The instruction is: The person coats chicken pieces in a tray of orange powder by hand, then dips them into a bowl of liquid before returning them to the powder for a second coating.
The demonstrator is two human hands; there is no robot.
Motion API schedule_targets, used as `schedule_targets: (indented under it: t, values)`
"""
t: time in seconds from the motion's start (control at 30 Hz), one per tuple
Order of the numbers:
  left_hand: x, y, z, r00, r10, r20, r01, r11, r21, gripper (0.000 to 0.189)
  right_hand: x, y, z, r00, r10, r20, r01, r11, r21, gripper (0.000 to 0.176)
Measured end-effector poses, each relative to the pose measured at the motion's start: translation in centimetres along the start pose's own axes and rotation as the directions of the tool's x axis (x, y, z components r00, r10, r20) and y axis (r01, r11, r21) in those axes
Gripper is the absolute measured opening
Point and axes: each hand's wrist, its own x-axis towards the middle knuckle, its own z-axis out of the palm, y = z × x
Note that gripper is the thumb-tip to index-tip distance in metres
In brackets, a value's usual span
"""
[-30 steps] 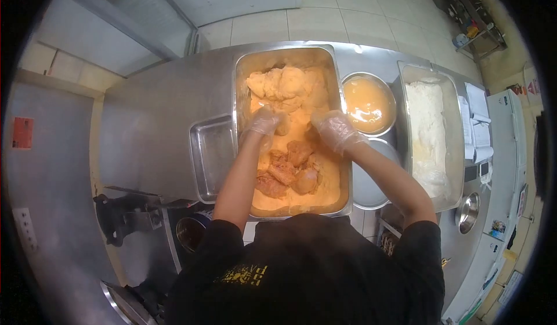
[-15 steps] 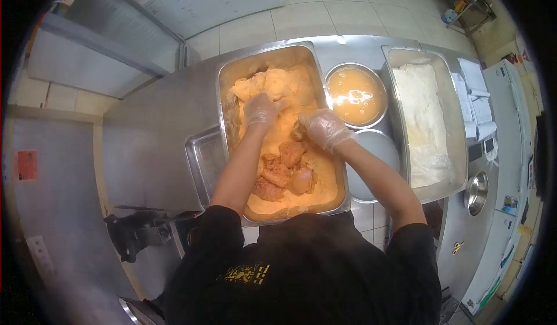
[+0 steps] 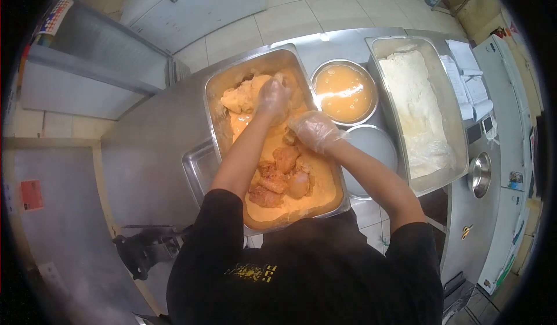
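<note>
Both hands wear clear plastic gloves over a deep metal tray (image 3: 210, 101) of orange breading flour (image 3: 293, 210). My left hand (image 3: 274, 100) is at the far part, against coated pieces (image 3: 239, 97) heaped there; its fingers are curled and what they hold is hidden. My right hand (image 3: 316, 131), nearer the tray's right side, is closed around a flour-dusted chicken piece (image 3: 290, 134), of which only the left end shows. Just below it, several moist, reddish raw chicken pieces (image 3: 274, 181) lie on the flour.
Right of the tray stand a round bowl of orange liquid (image 3: 346, 93), a round grey container (image 3: 371, 156) and a long tray of white flour (image 3: 418, 113). A shallow metal tray (image 3: 194, 165) is at left. Farther right are papers (image 3: 464, 58), a steel bowl (image 3: 479, 174) and scissors (image 3: 466, 232).
My left hand has moved away and slightly right across the coated pieces, its fingers now more curled. My right hand stays over the right side with its piece. The view has shifted slightly.
</note>
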Motion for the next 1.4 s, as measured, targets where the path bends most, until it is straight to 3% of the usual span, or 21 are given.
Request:
schedule_targets:
  t: [0.1,0.2,0.3,0.4,0.5,0.6,0.7,0.8,0.83,0.9,1.0,1.1,1.2,1.3,1.37,1.4]
  values:
    - [3.7,0.6,1.5,0.998,0.039,0.052,-0.039,0.999,-0.011,0.036,-0.1,0.4,0.9,0.998,-0.026,-0.051,0.026,1.0,0.007,0.019]
    - [4.1,3.3,0.2,0.974,-0.063,0.218,0.031,0.989,0.146,0.032,-0.2,0.3,0.4,1.0,-0.006,-0.014,0.006,1.0,-0.002,0.022]
    - [4.0,4.1,-0.4,0.965,-0.075,0.25,0.027,0.981,0.191,0.033,0.0,0.8,1.1,0.998,-0.038,-0.059,0.035,0.998,-0.049,0.017]
    - [5.8,2.6,0.1,0.923,0.01,0.386,-0.157,0.923,0.351,0.032,-0.1,0.5,1.2,0.997,-0.033,-0.063,0.029,0.997,-0.07,0.015]
    - [6.2,0.2,0.4,0.919,0.027,0.393,-0.194,0.899,0.391,0.029,-0.2,0.1,0.2,1.0,-0.026,0.002,0.026,0.997,-0.068,0.016]
    - [5.8,-2.8,1.3,0.932,0.188,0.31,-0.274,0.925,0.263,0.035,0.1,0.3,0.8,1.0,0.001,-0.013,-0.001,0.999,-0.036,0.018]
    - [-0.4,0.2,-5.1,0.943,0.26,0.209,-0.278,0.958,0.063,0.04,0.5,0.6,1.7,1.0,-0.019,-0.013,0.018,0.997,-0.076,0.021]
    - [-4.8,0.2,-8.6,0.971,0.234,0.055,-0.227,0.968,-0.11,0.037,0.3,-0.2,0.0,1.0,-0.004,0.003,0.004,0.999,0.037,0.02]
    - [-6.1,0.2,-9.6,0.969,0.245,-0.032,-0.247,0.959,-0.142,0.037,0.3,-0.8,-1.1,0.998,0.013,0.059,-0.014,1.0,0.002,0.019]
    - [-8.4,0.1,-11.5,0.947,0.245,-0.209,-0.286,0.938,-0.197,0.035,0.6,-1.5,-2.4,1.0,-0.007,0.023,0.008,0.999,-0.05,0.019]
    - [-9.3,-1.6,-13.2,0.972,0.199,-0.124,-0.218,0.961,-0.169,0.038,1.2,-2.9,-4.5,0.998,0.017,-0.066,-0.021,0.998,-0.053,0.02]
    - [-11.2,-2.4,-12.8,0.968,0.166,-0.189,-0.189,0.976,-0.108,0.038,1.6,-4.4,-3.3,0.996,0.034,-0.08,-0.037,0.999,-0.04,0.021]
    - [-13.0,-1.8,-14.2,0.993,-0.007,-0.117,-0.006,0.993,-0.114,0.041,3.4,-4.6,-4.4,0.994,0.039,-0.098,-0.048,0.994,-0.098,0.019]
    - [-14.2,-2.8,-14.3,0.987,-0.008,-0.16,0.011,1.0,0.02,0.039,2.5,-5.9,-7.9,0.989,0.06,-0.137,-0.067,0.997,-0.049,0.018]
    - [-14.9,-5.2,-13.0,0.984,-0.006,-0.179,-0.059,0.933,-0.354,0.036,1.5,-6.2,-11.3,0.975,0.073,-0.208,-0.088,0.994,-0.061,0.018]
    - [-15.4,-5.1,-13.3,0.986,0.01,-0.167,-0.067,0.936,-0.344,0.036,1.0,-5.9,-12.8,0.961,0.077,-0.265,-0.108,0.989,-0.105,0.019]
